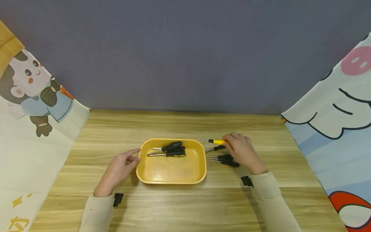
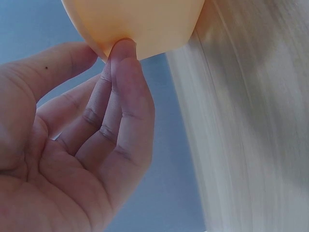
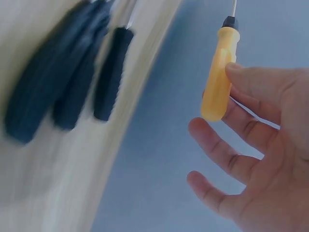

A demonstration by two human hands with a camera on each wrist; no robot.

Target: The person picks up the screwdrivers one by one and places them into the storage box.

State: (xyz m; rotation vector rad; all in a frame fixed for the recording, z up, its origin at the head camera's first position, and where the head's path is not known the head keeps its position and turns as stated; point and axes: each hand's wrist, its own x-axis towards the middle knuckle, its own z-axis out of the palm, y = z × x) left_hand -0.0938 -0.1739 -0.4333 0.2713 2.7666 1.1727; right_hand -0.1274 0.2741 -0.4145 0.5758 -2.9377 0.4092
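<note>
"Cream sleeves reach in from the near side, forearms slanting towards each other. How's the left hand set?"

"Palm turned inward, fingers bent, with thumb and fingertips pinching the left rim of the yellow tray."

"And the right hand?"

"Raised over the wood-grain tabletop, past the tray's right end, back of the hand upward. Thumb and forefinger pinch a yellow-handled screwdriver by its grip; the lower fingers spread loosely, touching nothing I can see."

"Which way does it point?"

"Left, its thin tip near the tray's far right corner. I can't tell exactly how high."

"What's lying around it?"

"Three black-handled screwdrivers inside the tray, towards the far side, their handles bunched together. Outside, a loose group of black screwdrivers sits partly below that right hand, and a separate black screwdriver lies with its shaft reaching the tray's right side."
</note>
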